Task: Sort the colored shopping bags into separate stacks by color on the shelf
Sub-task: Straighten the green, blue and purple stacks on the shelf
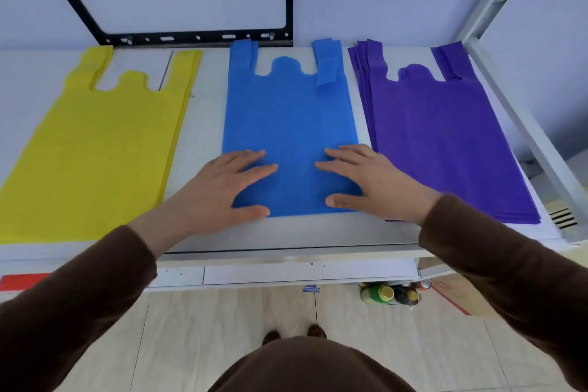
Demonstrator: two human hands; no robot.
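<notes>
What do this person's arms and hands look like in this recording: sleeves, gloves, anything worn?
Both arms are covered by long dark brown sleeves of soft, plain fabric that end at the wrists. The left hand and right hand are bare: no gloves, and no rings, watch or markings can be seen. The torso garment is the same brown.

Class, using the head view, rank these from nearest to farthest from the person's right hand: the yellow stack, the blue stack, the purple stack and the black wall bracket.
1. Blue stack: centre of the shelf, right hand pressing flat on it.
2. Purple stack: just right of that hand.
3. Yellow stack on the far left and black wall bracket behind the shelf: too close to call.
</notes>
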